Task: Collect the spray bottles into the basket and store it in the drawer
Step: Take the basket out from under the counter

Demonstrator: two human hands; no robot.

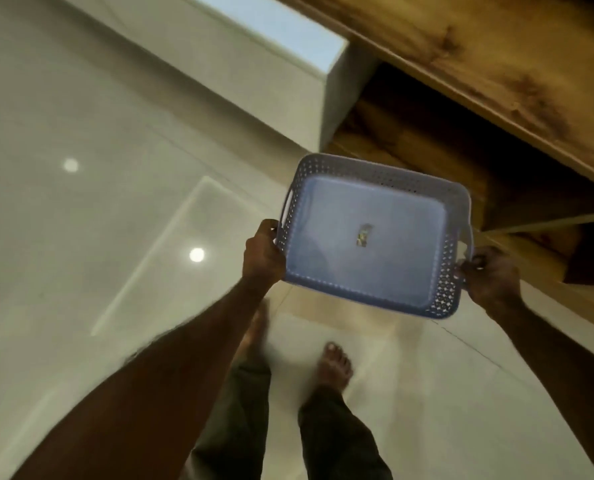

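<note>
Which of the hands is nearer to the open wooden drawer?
The right. The right hand grips the right end of the pale blue perforated plastic basket, beside the open wooden drawer. The left hand grips the opposite end, over the floor.

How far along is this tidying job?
Early on. The basket is out and held by the left hand and right hand, beside the open wooden drawer. It holds only a small sticker, no spray bottles. Collecting the bottles and storing the basket both remain.
</note>
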